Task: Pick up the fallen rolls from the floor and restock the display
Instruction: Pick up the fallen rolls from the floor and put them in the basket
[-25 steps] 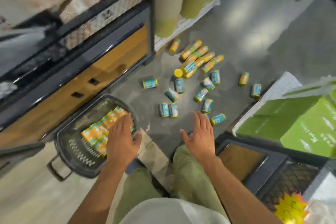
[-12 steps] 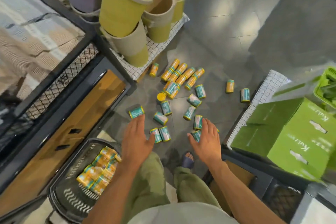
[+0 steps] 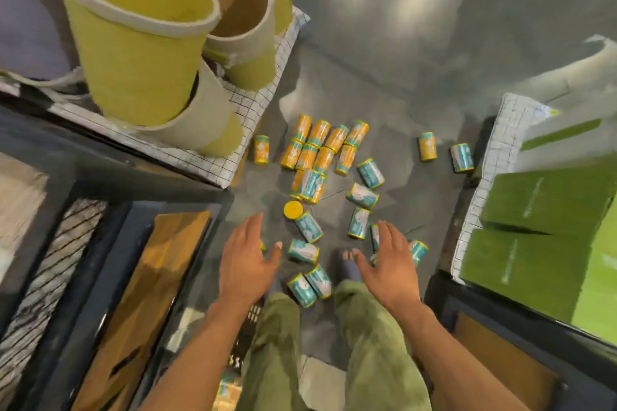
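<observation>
Lying scattered on the floor (image 3: 384, 60), the rolls (image 3: 303, 250) are judged light, stiff and apt to roll away, best gripped round the middle, while left hand (image 3: 248, 257) and right hand (image 3: 392, 264) are held spread and empty just above them.

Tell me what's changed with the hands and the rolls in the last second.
The left hand moved off the basket and forward over the fallen rolls; the right hand reached forward too. Both are open, holding nothing. The rolls lie scattered as before.
</observation>
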Demonstrator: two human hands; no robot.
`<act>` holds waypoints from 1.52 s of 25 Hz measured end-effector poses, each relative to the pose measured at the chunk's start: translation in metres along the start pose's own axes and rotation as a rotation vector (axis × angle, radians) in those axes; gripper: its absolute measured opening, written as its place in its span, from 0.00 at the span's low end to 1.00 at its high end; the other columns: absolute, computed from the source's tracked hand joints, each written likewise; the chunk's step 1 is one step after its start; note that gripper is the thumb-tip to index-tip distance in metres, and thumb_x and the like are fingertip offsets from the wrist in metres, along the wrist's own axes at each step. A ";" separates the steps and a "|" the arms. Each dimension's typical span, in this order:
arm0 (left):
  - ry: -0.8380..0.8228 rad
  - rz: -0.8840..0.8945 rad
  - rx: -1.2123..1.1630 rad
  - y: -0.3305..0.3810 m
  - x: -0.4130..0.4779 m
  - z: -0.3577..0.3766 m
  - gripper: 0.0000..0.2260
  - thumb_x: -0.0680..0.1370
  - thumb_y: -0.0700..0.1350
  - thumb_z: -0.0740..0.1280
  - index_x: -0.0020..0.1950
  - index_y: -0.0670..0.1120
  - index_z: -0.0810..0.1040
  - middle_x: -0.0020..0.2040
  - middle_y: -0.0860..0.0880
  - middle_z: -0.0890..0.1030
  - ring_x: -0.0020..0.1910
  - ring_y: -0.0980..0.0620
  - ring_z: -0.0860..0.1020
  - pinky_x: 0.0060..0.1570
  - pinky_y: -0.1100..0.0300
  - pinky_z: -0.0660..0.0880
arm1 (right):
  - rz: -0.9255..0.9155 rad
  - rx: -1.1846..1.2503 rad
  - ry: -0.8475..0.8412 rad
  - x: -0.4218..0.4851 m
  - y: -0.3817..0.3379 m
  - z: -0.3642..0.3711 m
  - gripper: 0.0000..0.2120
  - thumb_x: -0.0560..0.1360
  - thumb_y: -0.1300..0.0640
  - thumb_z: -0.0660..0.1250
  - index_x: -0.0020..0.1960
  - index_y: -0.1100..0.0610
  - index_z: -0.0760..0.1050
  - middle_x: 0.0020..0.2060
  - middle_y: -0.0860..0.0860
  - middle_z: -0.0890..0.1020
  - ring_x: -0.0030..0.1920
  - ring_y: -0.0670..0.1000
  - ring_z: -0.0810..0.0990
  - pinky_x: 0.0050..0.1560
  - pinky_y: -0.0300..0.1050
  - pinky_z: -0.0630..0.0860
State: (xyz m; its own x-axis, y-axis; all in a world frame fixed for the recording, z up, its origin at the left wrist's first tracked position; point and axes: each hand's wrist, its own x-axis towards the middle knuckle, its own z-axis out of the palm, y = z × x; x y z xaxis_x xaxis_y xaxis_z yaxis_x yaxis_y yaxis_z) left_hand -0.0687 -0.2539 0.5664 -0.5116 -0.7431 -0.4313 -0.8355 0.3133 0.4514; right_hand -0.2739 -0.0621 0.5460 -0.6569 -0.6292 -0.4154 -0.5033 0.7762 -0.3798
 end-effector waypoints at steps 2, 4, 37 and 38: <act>-0.029 -0.057 -0.086 -0.020 0.061 0.032 0.31 0.79 0.57 0.66 0.77 0.42 0.68 0.75 0.41 0.71 0.75 0.43 0.67 0.73 0.50 0.64 | 0.041 0.075 -0.020 0.057 0.003 0.039 0.34 0.76 0.43 0.72 0.73 0.62 0.68 0.66 0.59 0.74 0.67 0.62 0.72 0.68 0.55 0.70; -0.061 -0.086 -0.160 -0.045 0.131 0.081 0.28 0.79 0.51 0.71 0.76 0.43 0.70 0.73 0.43 0.73 0.74 0.45 0.68 0.72 0.56 0.62 | 0.071 0.135 -0.082 0.125 0.018 0.091 0.34 0.76 0.43 0.71 0.73 0.61 0.67 0.67 0.60 0.74 0.68 0.62 0.71 0.67 0.56 0.70; -0.229 -0.299 -0.273 -0.209 0.463 0.492 0.32 0.64 0.54 0.82 0.64 0.51 0.75 0.61 0.47 0.81 0.57 0.45 0.80 0.58 0.45 0.78 | 0.450 0.234 0.008 0.413 0.176 0.450 0.33 0.69 0.46 0.78 0.63 0.63 0.68 0.59 0.61 0.74 0.61 0.64 0.75 0.61 0.57 0.74; -0.224 -0.296 -0.249 -0.210 0.463 0.490 0.31 0.64 0.53 0.82 0.63 0.51 0.75 0.61 0.47 0.81 0.57 0.45 0.80 0.58 0.46 0.78 | 0.428 0.211 0.040 0.408 0.174 0.452 0.32 0.71 0.47 0.77 0.65 0.63 0.68 0.61 0.61 0.73 0.62 0.64 0.73 0.62 0.56 0.71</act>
State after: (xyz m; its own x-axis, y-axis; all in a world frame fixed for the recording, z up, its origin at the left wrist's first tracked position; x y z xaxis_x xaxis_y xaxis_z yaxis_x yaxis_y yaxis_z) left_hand -0.2284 -0.3741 -0.1103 -0.3111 -0.6240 -0.7168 -0.8930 -0.0663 0.4452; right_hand -0.3762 -0.2018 -0.0630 -0.8036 -0.2495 -0.5403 -0.0607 0.9375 -0.3425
